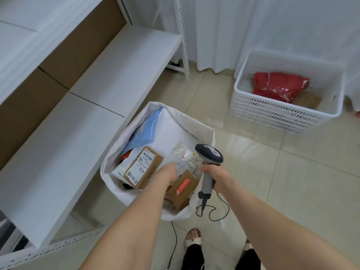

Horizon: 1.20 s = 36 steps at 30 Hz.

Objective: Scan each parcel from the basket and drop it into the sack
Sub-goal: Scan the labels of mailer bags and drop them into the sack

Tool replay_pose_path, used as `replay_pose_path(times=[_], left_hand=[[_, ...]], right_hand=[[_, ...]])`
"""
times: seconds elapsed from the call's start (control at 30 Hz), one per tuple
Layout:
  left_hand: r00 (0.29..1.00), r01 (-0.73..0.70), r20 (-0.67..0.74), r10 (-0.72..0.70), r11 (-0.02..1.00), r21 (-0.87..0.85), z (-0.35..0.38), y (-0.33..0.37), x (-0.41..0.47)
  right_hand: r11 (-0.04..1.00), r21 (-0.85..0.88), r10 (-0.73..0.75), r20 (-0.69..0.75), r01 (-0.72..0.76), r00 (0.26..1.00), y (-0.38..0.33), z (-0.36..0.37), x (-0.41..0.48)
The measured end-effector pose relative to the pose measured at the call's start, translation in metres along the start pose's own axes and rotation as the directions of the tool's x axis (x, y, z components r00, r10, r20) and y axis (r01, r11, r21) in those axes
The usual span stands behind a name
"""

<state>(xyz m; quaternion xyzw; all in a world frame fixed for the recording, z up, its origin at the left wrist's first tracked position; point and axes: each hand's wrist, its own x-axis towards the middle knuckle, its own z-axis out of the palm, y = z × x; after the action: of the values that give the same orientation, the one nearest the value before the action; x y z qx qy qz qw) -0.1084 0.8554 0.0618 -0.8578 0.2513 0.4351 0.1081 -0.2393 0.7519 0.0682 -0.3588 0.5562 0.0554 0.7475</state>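
The white sack [203, 131] stands open on the floor, holding a labelled cardboard box [143, 168], a second box [184, 190], a blue mailer [144, 133] and a white mailer [171, 129]. My left hand [169, 173] reaches down into the sack and pinches the edge of a clear plastic parcel [185, 156]; its fingertips are hidden. My right hand [215, 177] grips the handle of the grey barcode scanner [209, 153] over the sack's right rim. The white basket [272, 115] sits at the far right with a red parcel [278, 86] and a brown one [309, 100] inside.
White metal shelving [109, 90] runs along the left, close against the sack. The scanner's cable [220, 209] loops over the tiled floor toward my sandalled feet [192, 236]. A white curtain [253, 26] hangs behind the basket.
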Motion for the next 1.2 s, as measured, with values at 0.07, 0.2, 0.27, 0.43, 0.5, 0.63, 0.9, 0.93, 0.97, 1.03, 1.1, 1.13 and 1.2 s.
replay_pose_path(times=[0.07, 0.2, 0.27, 0.43, 0.5, 0.63, 0.9, 0.93, 0.97, 1.03, 1.1, 1.13, 1.2], left_hand=[[0.997, -0.001, -0.076, 0.003, 1.0, 0.02, -0.016, 0.006, -0.007], [0.977, -0.031, -0.208, 0.041, 0.998, 0.051, -0.059, 0.035, -0.028], [0.964, -0.047, -0.258, 0.057, 0.998, 0.043, -0.082, 0.055, -0.038], [0.927, -0.116, -0.354, 0.12, 0.993, 0.035, -0.134, 0.14, -0.082], [0.905, -0.144, -0.4, 0.142, 0.989, 0.026, -0.15, 0.178, -0.102], [0.846, -0.187, -0.497, 0.195, 0.98, 0.066, -0.17, 0.256, -0.139], [0.764, -0.274, -0.556, 0.328, 0.945, 0.18, -0.203, 0.394, -0.157], [0.762, -0.284, -0.551, 0.34, 0.94, 0.187, -0.208, 0.41, -0.153], [0.763, -0.295, -0.541, 0.354, 0.935, 0.197, -0.213, 0.425, -0.147], [0.762, -0.32, -0.521, 0.385, 0.923, 0.214, -0.223, 0.456, -0.132], [0.761, -0.339, -0.505, 0.407, 0.913, 0.225, -0.234, 0.486, -0.111], [0.763, -0.349, -0.496, 0.415, 0.91, 0.224, -0.24, 0.502, -0.099], [0.77, -0.367, -0.473, 0.428, 0.904, 0.219, -0.253, 0.534, -0.07]], right_hand=[[0.999, 0.021, -0.032, -0.004, 0.032, 0.999, -0.013, -0.004, -0.012], [0.994, 0.068, -0.087, 0.046, 0.084, 0.995, -0.047, -0.021, -0.038], [0.988, 0.096, -0.124, 0.061, 0.118, 0.99, -0.067, -0.033, -0.054], [0.963, 0.153, -0.233, 0.041, 0.224, 0.972, -0.124, -0.088, -0.103], [0.948, 0.166, -0.278, 0.024, 0.271, 0.96, -0.146, -0.116, -0.119], [0.918, 0.181, -0.358, -0.004, 0.352, 0.934, -0.187, -0.178, -0.151], [0.858, 0.273, -0.419, -0.117, 0.435, 0.9, -0.249, -0.284, -0.165], [0.853, 0.291, -0.413, -0.132, 0.434, 0.901, -0.257, -0.296, -0.16], [0.851, 0.302, -0.404, -0.143, 0.429, 0.903, -0.266, -0.307, -0.155], [0.852, 0.327, -0.378, -0.159, 0.41, 0.912, -0.284, -0.33, -0.141], [0.847, 0.363, -0.348, -0.175, 0.389, 0.921, -0.304, -0.354, -0.125], [0.842, 0.38, -0.335, -0.187, 0.383, 0.923, -0.316, -0.365, -0.115], [0.829, 0.41, -0.313, -0.225, 0.381, 0.923, -0.341, -0.387, -0.092]])
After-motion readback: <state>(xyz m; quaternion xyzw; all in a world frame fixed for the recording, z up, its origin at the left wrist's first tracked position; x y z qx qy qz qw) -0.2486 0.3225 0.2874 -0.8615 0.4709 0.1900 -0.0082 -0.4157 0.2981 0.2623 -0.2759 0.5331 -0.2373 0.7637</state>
